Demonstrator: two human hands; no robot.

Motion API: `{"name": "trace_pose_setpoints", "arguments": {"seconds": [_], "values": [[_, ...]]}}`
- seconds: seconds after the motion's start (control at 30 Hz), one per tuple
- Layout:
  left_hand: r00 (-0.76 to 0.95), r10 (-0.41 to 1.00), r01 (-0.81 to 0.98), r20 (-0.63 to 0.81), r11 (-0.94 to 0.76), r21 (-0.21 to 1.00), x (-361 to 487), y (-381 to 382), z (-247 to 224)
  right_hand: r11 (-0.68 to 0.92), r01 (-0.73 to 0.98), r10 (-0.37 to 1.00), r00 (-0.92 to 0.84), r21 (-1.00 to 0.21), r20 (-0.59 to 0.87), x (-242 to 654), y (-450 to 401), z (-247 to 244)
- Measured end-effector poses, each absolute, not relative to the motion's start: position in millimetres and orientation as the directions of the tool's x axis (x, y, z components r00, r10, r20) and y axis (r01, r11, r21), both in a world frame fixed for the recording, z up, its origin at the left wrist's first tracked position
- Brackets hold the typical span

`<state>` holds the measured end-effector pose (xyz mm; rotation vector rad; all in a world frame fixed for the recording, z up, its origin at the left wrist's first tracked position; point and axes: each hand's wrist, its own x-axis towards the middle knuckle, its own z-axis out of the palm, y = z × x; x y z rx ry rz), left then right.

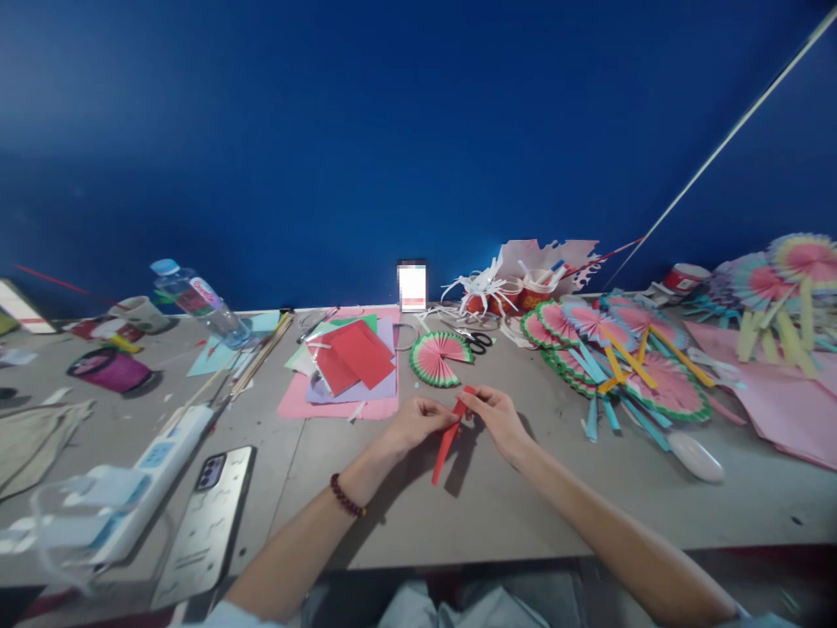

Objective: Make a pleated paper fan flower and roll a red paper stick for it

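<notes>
Between my two hands is a narrow strip of red paper, slanting down toward me. My left hand pinches its left side near the upper part. At its top end, the fingers of my right hand are closed on it. Just beyond my hands lies a round pleated paper fan, pink with a green edge and a wedge-shaped gap on its right. Black-handled scissors lie right beside the fan. To the left, red paper sheets rest on purple and pink sheets.
Finished paper fans with coloured strips are piled at the right, near a white glue bottle. A phone and a power strip lie at the left. A water bottle leans behind them. A lit screen stands against the blue wall.
</notes>
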<state>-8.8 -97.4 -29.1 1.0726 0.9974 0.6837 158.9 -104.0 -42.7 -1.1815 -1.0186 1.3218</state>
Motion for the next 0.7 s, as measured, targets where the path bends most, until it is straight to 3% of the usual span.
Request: {"name": "trace_pose_setpoints", "arguments": {"seconds": [0.7], "values": [[0.518, 0.765, -0.028, -0.383, 0.462, 0.886, -11.5, -97.3, -26.8, -0.041, -0.175, 0.988, 0.137, -0.984, -0.066, 159.6, -103.9, -45.8]]}}
